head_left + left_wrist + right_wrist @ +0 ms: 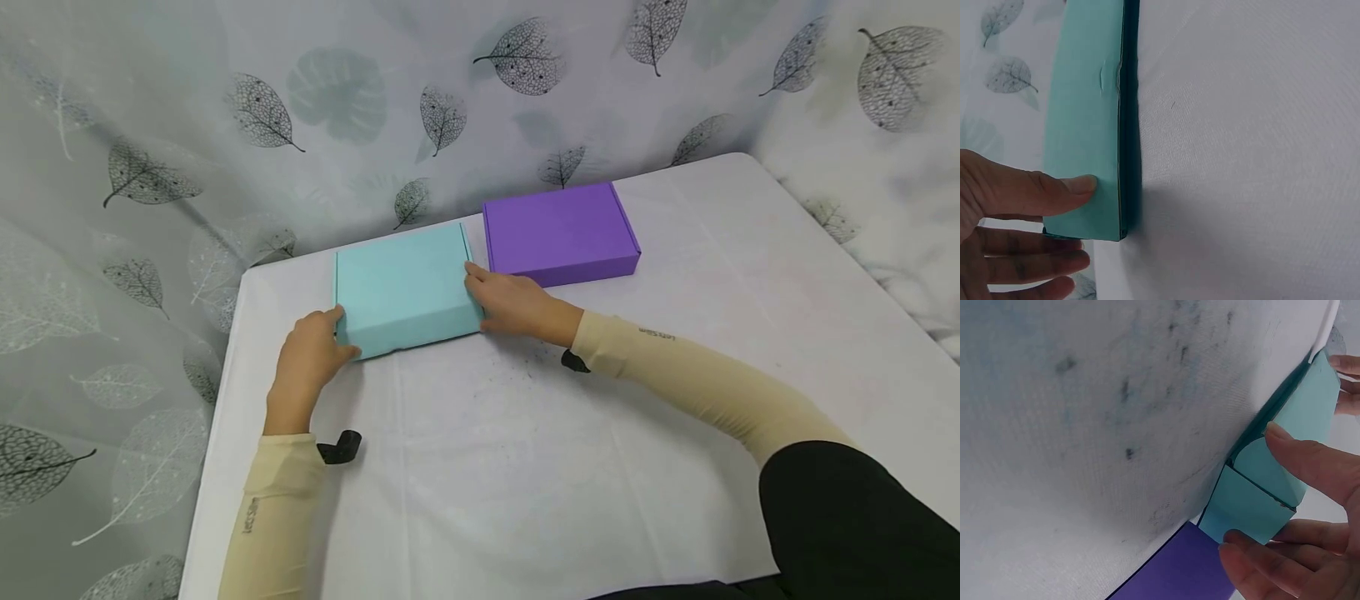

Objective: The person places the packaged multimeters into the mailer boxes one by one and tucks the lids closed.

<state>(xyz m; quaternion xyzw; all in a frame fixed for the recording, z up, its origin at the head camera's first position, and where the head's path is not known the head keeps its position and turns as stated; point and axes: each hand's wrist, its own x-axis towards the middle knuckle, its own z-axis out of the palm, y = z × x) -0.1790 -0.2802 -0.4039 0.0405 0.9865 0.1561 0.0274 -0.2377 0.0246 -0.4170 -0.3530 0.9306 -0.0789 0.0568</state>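
Note:
A flat turquoise cardboard box (405, 283) lies near the far edge of the table, its lid down. My left hand (311, 354) grips its near left corner. In the left wrist view the thumb (1079, 187) presses on the front face, with the other fingers around the end. At the opposite end, my right hand (517, 304) holds the near right corner. Its thumb (1285, 439) lies on the front face and its fingertips are at the side panel (1241, 503), as the right wrist view shows.
A closed purple box (562, 233) stands just right of the turquoise one, close to my right fingers. White cloth covers the table (510, 475), and dark specks mark it in front of the boxes. A leaf-patterned curtain (360, 100) hangs behind and at the sides.

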